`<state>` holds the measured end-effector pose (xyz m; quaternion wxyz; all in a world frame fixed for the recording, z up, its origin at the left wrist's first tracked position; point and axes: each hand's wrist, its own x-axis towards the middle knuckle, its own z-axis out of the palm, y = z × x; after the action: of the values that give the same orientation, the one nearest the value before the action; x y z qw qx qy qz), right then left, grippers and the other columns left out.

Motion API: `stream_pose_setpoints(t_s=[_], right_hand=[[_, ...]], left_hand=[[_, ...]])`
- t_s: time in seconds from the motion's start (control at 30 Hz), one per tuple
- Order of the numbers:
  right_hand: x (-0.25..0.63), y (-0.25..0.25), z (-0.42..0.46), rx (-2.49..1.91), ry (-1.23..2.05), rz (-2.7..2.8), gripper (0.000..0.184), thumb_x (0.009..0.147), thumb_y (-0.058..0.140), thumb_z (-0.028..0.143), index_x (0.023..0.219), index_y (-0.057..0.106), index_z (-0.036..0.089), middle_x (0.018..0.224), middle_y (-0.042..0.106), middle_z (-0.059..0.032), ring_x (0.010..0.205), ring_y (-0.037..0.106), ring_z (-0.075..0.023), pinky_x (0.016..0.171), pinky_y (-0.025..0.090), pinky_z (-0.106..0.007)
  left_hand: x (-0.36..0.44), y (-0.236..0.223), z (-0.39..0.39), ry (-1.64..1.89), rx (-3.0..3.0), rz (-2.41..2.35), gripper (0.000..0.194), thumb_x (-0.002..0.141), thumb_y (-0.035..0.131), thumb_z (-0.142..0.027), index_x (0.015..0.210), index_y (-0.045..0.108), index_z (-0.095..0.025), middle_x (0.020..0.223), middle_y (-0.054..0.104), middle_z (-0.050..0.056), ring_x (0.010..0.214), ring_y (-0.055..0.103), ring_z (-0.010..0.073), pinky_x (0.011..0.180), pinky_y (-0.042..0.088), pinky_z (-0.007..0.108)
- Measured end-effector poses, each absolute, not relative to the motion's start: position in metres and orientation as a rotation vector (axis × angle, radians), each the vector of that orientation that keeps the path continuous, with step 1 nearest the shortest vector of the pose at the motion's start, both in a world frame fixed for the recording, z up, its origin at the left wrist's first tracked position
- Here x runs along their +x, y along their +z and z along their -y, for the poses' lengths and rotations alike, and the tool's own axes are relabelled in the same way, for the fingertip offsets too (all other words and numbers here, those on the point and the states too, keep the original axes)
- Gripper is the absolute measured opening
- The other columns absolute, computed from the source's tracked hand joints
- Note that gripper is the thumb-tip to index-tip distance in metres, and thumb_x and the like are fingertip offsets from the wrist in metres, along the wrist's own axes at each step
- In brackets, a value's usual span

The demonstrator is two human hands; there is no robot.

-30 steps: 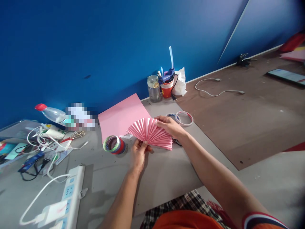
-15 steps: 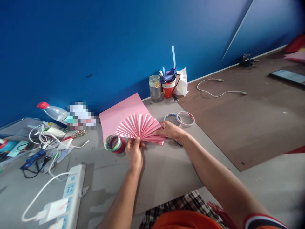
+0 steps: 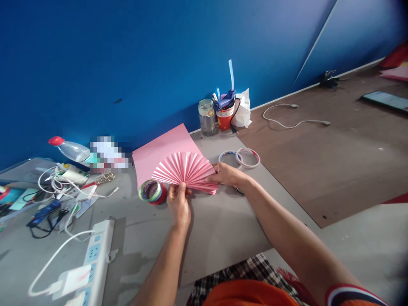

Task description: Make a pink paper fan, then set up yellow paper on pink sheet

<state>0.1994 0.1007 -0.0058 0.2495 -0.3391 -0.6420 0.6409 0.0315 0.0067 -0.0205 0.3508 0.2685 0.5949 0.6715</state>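
A pleated pink paper fan (image 3: 181, 165) is spread in a half circle above the grey tabletop. My left hand (image 3: 179, 206) pinches its gathered base, thumb on top. At the fan's right side, my right hand (image 3: 227, 174) is closed on the outer pleats, with its fingertips partly hidden by the paper. Several folds on that side are still bunched together. Behind the fan lies a flat pink paper sheet (image 3: 159, 151). Just left of the fan stand stacked tape rolls (image 3: 152, 193), close to my left hand. Two thin tape rings (image 3: 247, 158) lie beyond my right hand.
A glass jar (image 3: 207, 119) and a red cup of tools (image 3: 225, 119) stand by the blue wall. On the left are a power strip (image 3: 98, 250), tangled white cables (image 3: 60, 182) and a bottle (image 3: 73, 151). A white cable (image 3: 283, 125) and a phone (image 3: 385, 102) lie on the brown board.
The fan has shifted slightly left, and its right-hand pleats have spread a little more. Both hands keep their hold on it.
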Motion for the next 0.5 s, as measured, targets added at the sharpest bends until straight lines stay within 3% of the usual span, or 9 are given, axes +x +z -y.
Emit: stream_pose_setpoints(t_s=[0.17,0.37,0.5], right_hand=[[0.201,-0.003,-0.101,-0.902,1.733,1.755,0.019,0.068,0.069,0.034,0.075,0.070,0.016,0.068,0.066,0.0021,0.068,0.060,-0.0176,0.061,0.046,-0.024],[0.201,0.010,-0.100,-0.678,1.733,1.450,0.044,0.075,0.069,0.040,0.113,0.064,0.018,0.105,0.068,-0.0047,0.095,0.062,-0.0190,0.084,0.048,-0.029],[0.198,0.008,-0.102,-0.717,1.677,1.283,0.045,0.073,0.071,0.040,0.112,0.064,0.019,0.109,0.067,-0.0065,0.100,0.061,-0.0189,0.089,0.046,-0.031]], left_hand=[[0.031,-0.021,-0.008,1.767,0.688,-1.504,0.027,0.070,0.071,-0.039,0.074,0.052,-0.020,0.062,0.052,-0.006,0.055,0.049,0.0092,0.058,0.041,0.023],[0.031,-0.020,-0.008,1.730,0.641,-1.438,0.031,0.068,0.072,-0.039,0.071,0.050,-0.019,0.062,0.049,-0.008,0.053,0.047,0.0058,0.058,0.040,0.020],[0.031,-0.022,-0.006,1.669,0.684,-1.441,0.031,0.069,0.072,-0.040,0.070,0.050,-0.018,0.058,0.050,-0.007,0.053,0.047,0.0062,0.057,0.040,0.019]])
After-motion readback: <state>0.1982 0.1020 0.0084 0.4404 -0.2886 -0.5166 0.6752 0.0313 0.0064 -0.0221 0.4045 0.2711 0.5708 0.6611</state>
